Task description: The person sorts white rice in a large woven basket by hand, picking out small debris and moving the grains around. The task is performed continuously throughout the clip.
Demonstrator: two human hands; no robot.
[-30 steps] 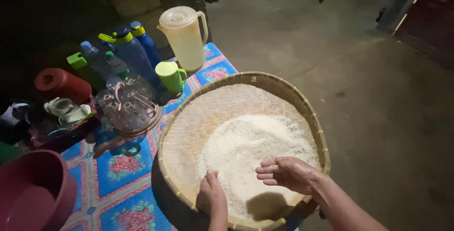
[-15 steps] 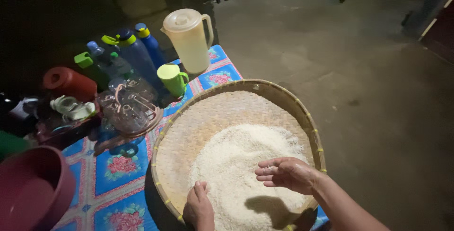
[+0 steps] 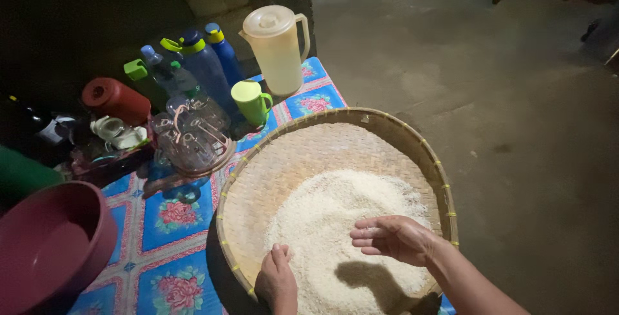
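A round woven bamboo tray (image 3: 303, 150) rests on the table's near corner and holds a heap of white rice (image 3: 342, 218). My left hand (image 3: 277, 279) presses its fingers onto the near left edge of the rice. My right hand (image 3: 394, 237) hovers just above the heap, palm down, fingers loosely spread and pointing left, holding nothing that shows. Its shadow falls on the rice below it.
A blue floral tablecloth (image 3: 171, 221) covers the table. A maroon basin (image 3: 51, 244) sits at the left. Behind the tray stand a cream pitcher (image 3: 277, 50), a green mug (image 3: 250, 101), blue bottles (image 3: 206, 67), a red jar (image 3: 115, 99) and clear glasses on a tray (image 3: 190, 137). Concrete floor (image 3: 516, 108) lies to the right.
The view has shifted, so table items sit further right and lower. My left hand slid slightly down the rice edge. My right hand stays hovering over the heap.
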